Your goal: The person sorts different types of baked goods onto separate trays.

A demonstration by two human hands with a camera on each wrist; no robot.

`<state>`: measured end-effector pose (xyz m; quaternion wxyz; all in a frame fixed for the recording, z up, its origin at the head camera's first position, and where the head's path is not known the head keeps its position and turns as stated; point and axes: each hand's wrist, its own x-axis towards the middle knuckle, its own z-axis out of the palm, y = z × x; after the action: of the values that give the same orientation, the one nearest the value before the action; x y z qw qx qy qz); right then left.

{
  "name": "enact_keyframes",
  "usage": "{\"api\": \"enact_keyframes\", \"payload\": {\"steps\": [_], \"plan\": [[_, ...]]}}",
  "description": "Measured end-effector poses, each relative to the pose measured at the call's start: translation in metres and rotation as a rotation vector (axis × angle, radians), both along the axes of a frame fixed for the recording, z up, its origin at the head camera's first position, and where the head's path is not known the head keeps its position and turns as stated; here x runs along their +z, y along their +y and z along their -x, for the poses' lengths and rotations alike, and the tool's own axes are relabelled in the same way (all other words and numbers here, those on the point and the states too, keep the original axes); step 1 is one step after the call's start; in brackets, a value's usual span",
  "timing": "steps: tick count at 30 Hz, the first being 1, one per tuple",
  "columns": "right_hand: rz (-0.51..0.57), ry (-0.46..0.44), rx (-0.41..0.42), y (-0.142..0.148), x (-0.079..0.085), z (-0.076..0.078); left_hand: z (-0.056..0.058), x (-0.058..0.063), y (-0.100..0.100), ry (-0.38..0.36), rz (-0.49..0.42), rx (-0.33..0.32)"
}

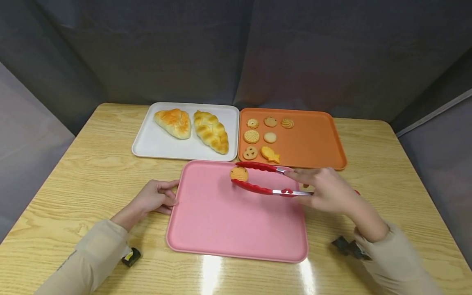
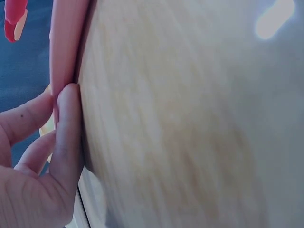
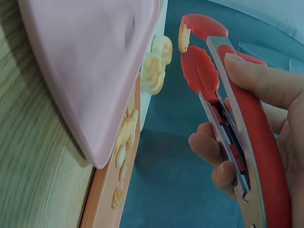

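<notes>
My right hand grips red-and-silver tongs, with the thumb on one arm and the fingers on the other. Between the red tong tips a round golden cookie is pinched; the right wrist view shows the cookie edge-on, raised above the pink tray. In the head view it appears over the back part of that pink tray. At the tray's left side my left hand holds the rim, its thumb and fingers on the edge.
Behind stands a white tray with two breads, a folded pastry and a braided loaf. Beside it, an orange tray carries several cookies on its left half, including a fish-shaped one. A dark curtain hangs behind the wooden table.
</notes>
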<state>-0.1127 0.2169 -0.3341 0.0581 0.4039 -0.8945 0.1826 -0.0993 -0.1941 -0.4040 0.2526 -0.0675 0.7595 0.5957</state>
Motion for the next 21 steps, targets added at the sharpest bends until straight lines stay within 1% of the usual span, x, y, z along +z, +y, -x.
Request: {"api": "enact_keyframes", "payload": {"steps": [9, 17, 21], "plan": [[0.032, 0.047, -0.001, 0.016, -0.002, 0.001, 0.0, 0.001, 0.0, 0.001, 0.006, 0.002], [0.019, 0.067, -0.061, 0.026, 0.0, 0.001, 0.0, 0.0, 0.0, 0.0, 0.005, -0.003], [0.01, 0.058, -0.087, 0.033, 0.0, 0.001, 0.0, -0.001, 0.0, -0.002, -0.001, -0.002]]}}
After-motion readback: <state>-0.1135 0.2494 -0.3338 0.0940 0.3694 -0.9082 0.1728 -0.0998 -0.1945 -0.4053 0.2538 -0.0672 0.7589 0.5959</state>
